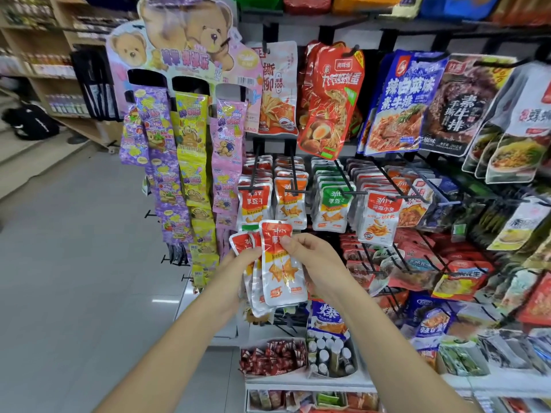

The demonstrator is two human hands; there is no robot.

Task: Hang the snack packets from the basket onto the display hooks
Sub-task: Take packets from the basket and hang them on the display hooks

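Both hands, left hand (238, 260) and right hand (310, 257), hold orange snack packets (280, 272)

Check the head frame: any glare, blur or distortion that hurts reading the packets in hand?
Head view: wide-angle bending, bags at the right edge lean outward. Head view: foil glare streaks on the front packet pinched by the right hand; stack in the left hand sharp enough. Head view: far shelves soft; even light, no hard shadows, faint glint on the floor.

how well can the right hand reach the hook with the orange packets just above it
Probably yes. The right hand, pinching the front packet, sits just below that hook, with nothing between them. The hook's tip sticks out towards the person, and the left hand holds the other packets aside.
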